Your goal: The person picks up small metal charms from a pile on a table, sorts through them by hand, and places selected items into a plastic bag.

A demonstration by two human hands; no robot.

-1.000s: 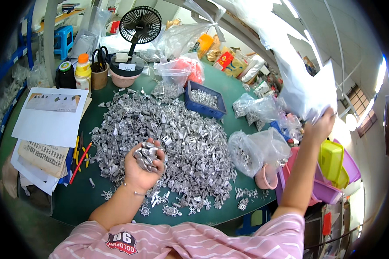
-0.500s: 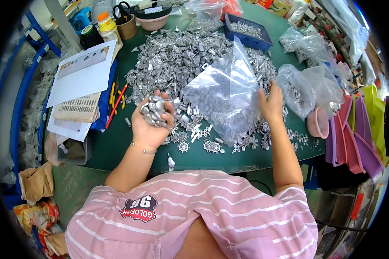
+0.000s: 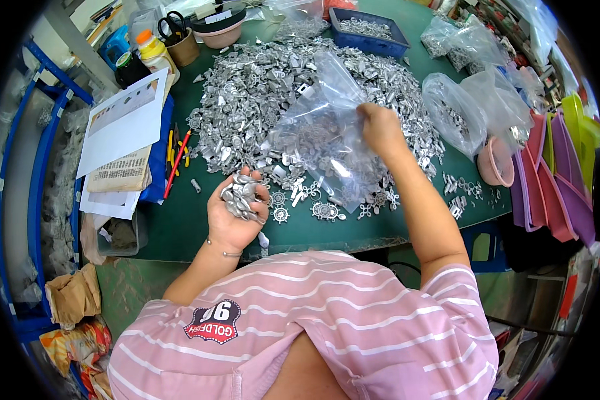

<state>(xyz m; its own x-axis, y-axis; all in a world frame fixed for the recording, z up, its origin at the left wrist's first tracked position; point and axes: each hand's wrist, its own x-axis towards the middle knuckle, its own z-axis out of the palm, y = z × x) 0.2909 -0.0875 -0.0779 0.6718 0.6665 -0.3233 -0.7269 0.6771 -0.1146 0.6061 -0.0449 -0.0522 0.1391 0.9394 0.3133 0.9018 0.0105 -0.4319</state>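
Note:
My left hand [image 3: 230, 217] is cupped, palm up, around a handful of small silver metal parts [image 3: 242, 195] just above the near edge of the green table [image 3: 187, 227]. My right hand [image 3: 380, 128] grips the upper edge of a clear plastic bag [image 3: 320, 143], which hangs over a large heap of silver metal parts [image 3: 260, 87]. The bag lies between the two hands, its mouth toward the right hand. Loose wheel-shaped metal pieces [image 3: 323, 211] are scattered on the table under the bag.
Printed papers [image 3: 120, 123] and pens lie at the left. Bottles, a cup with scissors [image 3: 180, 40] and a bowl stand at the back. A blue tray of parts [image 3: 370, 33] is at the rear; filled clear bags [image 3: 467, 100], a pink cup [image 3: 492, 163] and coloured bins [image 3: 560, 173] sit right.
My right hand came down from high at the right with the clear bag and now holds it over the heap. The left hand kept its handful and stayed near the table edge.

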